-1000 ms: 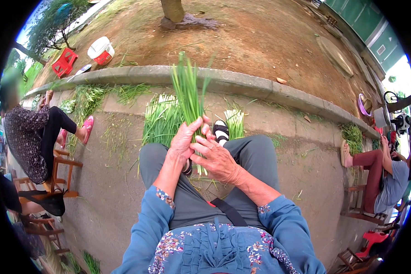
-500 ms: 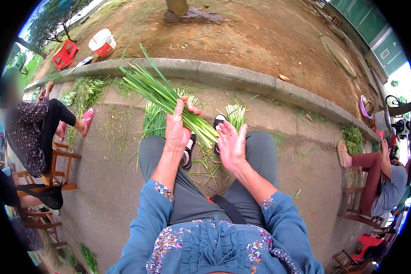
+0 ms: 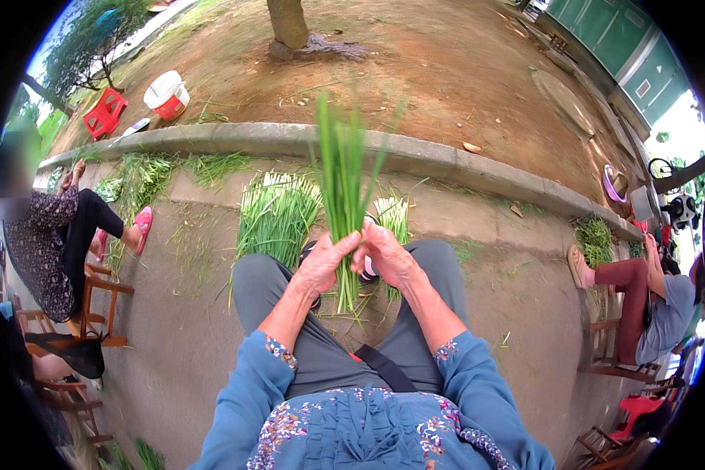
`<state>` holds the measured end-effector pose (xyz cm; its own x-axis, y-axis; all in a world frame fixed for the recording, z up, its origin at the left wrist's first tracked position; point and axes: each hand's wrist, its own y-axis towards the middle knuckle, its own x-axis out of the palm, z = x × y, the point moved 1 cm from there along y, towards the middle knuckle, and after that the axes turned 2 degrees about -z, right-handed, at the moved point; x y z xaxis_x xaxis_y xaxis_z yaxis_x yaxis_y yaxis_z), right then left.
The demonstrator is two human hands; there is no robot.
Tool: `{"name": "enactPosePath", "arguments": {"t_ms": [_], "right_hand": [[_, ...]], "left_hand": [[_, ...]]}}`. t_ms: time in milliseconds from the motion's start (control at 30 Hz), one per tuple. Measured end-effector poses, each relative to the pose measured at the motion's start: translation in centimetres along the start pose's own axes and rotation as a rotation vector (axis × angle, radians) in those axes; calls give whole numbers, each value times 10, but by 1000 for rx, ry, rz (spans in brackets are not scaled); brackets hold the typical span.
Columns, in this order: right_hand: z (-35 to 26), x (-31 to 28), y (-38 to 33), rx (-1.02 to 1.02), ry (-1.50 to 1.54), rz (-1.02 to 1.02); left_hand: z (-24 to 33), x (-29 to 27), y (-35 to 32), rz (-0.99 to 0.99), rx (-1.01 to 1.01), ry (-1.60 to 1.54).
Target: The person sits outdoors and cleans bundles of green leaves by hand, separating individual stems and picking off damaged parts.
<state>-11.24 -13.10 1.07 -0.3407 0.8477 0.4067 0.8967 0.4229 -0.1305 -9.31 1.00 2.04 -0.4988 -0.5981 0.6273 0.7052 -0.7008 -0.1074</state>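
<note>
A bunch of chives [image 3: 341, 192] stands upright between my knees, its leaf tips blurred and pointing away from me, its pale stem ends toward me. My left hand [image 3: 319, 270] is closed around the lower stems, thumb across the front. From the other side, my right hand [image 3: 390, 257] presses curled fingers against the same bunch; part of its grip is hidden behind the stems. Past my left knee lies a broad pile of chives [image 3: 278, 223], pale ends away from me. A smaller pile of chives [image 3: 394, 215] lies beyond my right hand.
A concrete curb [image 3: 274, 139] crosses ahead, with bare soil and a tree trunk [image 3: 288, 23] beyond. A white bucket [image 3: 164, 92] and red stool [image 3: 104, 113] stand far left. Seated people are at left [image 3: 51, 243] and right [image 3: 658, 305]. Loose stalks litter the pavement.
The bunch has swung from leaning left to upright and come lower, nearer my knees. My right hand, open beside the stem ends before, has closed in on the bunch.
</note>
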Motion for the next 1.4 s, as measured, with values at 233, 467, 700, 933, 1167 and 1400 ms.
{"name": "enactPosePath", "arguments": {"t_ms": [233, 467, 700, 933, 1167, 1400], "right_hand": [[-22, 13, -14, -8, 51, 226], [-21, 11, -15, 25, 45, 195], [-19, 9, -11, -28, -3, 289], [-7, -16, -10, 45, -332, 722], [-14, -12, -10, -451, -329, 865], [-9, -2, -2, -300, -629, 805]], "left_hand": [[-17, 2, 0, -111, -212, 112], [-19, 5, -4, -70, -228, 123], [-14, 10, -1, 27, -207, 75], [-9, -2, 3, 126, -195, 38], [-12, -9, 8, 201, -233, 86], [-19, -13, 8, 224, -167, 187]]}}
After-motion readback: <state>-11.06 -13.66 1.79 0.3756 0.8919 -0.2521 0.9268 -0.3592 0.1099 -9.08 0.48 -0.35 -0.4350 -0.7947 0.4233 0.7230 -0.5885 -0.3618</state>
